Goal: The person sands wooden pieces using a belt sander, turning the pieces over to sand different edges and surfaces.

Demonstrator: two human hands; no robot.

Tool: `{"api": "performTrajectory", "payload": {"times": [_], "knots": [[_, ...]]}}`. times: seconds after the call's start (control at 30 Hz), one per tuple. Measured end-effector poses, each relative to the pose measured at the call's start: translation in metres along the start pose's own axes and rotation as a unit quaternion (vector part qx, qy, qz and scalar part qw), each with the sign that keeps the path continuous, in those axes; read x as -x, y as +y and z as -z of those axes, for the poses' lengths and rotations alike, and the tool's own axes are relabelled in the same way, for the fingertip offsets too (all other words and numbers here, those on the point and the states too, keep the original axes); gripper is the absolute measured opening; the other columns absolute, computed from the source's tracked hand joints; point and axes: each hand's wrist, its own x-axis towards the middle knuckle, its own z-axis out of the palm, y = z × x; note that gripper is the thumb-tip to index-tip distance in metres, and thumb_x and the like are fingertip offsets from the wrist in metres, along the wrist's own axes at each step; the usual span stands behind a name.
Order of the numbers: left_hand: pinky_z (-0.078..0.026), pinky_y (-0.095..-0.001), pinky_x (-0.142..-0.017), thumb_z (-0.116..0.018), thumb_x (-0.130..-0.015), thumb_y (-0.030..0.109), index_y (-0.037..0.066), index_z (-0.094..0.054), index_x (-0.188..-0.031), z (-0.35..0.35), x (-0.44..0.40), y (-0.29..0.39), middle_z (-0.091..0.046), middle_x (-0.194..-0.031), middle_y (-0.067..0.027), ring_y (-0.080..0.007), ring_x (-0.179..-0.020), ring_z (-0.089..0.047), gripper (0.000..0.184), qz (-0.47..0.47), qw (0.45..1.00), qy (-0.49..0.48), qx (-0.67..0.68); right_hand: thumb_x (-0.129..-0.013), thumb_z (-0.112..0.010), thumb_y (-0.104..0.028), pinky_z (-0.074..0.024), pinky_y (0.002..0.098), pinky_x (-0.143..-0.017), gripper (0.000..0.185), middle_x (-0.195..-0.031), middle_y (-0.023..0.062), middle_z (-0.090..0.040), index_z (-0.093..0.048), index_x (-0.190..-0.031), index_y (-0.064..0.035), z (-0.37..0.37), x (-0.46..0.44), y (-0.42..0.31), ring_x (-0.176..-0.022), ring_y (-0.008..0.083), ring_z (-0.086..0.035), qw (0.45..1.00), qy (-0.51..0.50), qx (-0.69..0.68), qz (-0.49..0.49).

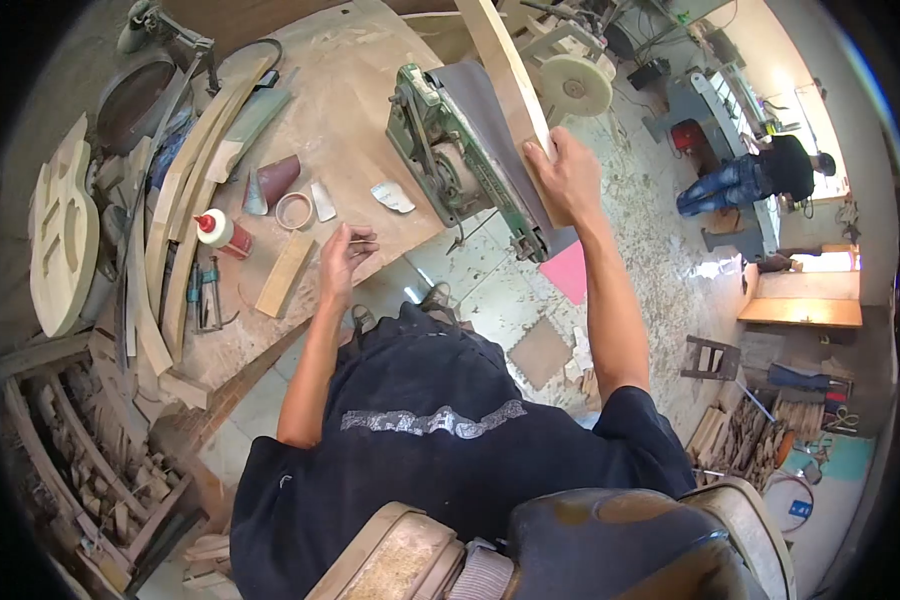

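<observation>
My right hand (pixel 567 172) is closed around the near end of a long wooden board (pixel 508 68). The board runs alongside the dark abrasive belt of a green belt sander (pixel 432 150) at the table's edge; from this angle I cannot tell whether they touch. My left hand (pixel 346 254) hovers by the near edge of the workbench (pixel 340 95), its fingers loosely bent and apart, with nothing seen in them. Closest to it lies a short wooden block (pixel 286 273). Beyond are a roll of tape (pixel 294 211), a white scrap (pixel 323 201) and a torn piece of sandpaper (pixel 392 197).
A glue bottle (pixel 224 234), clamps (pixel 205 296) and curved wooden strips (pixel 185 205) crowd the bench's left. A wooden guitar-shaped body (pixel 62 235) stands far left. A grinding wheel (pixel 576 84) is beyond the board. Another person (pixel 755 178) is at a machine on the right.
</observation>
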Motion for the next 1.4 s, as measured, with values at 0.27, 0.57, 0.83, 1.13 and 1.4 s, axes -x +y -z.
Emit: {"api": "performTrajectory", "payload": {"times": [0.27,0.57,0.83,1.13,1.4], "knots": [[-0.054,-0.0372,-0.093,-0.047,-0.108,0.047,0.0,-0.065,-0.115,0.014,0.005,-0.011,-0.067,-0.106,-0.0121,-0.0212,-0.095,-0.069,0.05,-0.008,0.999,0.044,0.018,-0.094,-0.065,-0.046,-0.0518,0.0551,-0.078,0.044,-0.093,0.0259,-0.071,-0.061,-0.093,-0.0021,-0.021,-0.014,0.022,-0.09,0.0458,-0.068,0.996,-0.029,0.087,-0.02],[-0.054,-0.0373,-0.093,-0.047,-0.108,0.046,0.0,-0.064,-0.117,0.019,0.007,-0.016,-0.067,-0.108,-0.0127,-0.0215,-0.096,-0.068,0.05,0.001,0.997,0.067,0.032,-0.095,-0.063,-0.048,-0.0519,0.0554,-0.077,0.045,-0.096,0.0249,-0.071,-0.057,-0.097,-0.0037,-0.039,-0.026,0.027,-0.09,0.0464,-0.068,0.994,-0.048,0.1,-0.014],[-0.054,-0.0351,-0.09,-0.048,-0.108,0.045,0.002,-0.064,-0.116,0.016,0.011,-0.02,-0.068,-0.108,-0.0118,-0.0197,-0.094,-0.069,0.047,0.011,0.996,0.076,0.039,-0.094,-0.066,-0.046,-0.0496,0.0523,-0.075,0.043,-0.095,0.0229,-0.068,-0.057,-0.096,-0.0047,-0.033,-0.035,0.023,-0.089,0.045,-0.065,0.993,-0.104,0.044,0.036],[-0.054,-0.0329,-0.089,-0.049,-0.108,0.044,0.002,-0.065,-0.117,0.017,0.015,-0.021,-0.068,-0.108,-0.0104,-0.0176,-0.094,-0.069,0.046,0.013,0.994,0.096,0.047,-0.088,-0.072,-0.048,-0.0479,0.0462,-0.07,0.046,-0.081,0.0211,-0.064,-0.065,-0.095,-0.0029,-0.032,-0.055,0.035,-0.077,0.0398,-0.062,0.975,-0.188,-0.068,0.101],[-0.047,-0.0464,-0.105,-0.072,-0.091,0.021,0.008,-0.063,-0.132,-0.067,-0.061,0.064,-0.062,-0.132,-0.0194,-0.0392,-0.123,-0.058,0.044,-0.356,0.812,0.092,-0.454,-0.086,-0.074,-0.048,-0.0445,0.0434,-0.065,0.048,-0.075,0.0203,-0.058,-0.065,-0.091,-0.0015,-0.033,-0.063,0.05,-0.069,0.0355,-0.056,0.962,-0.199,-0.116,0.149]]}}
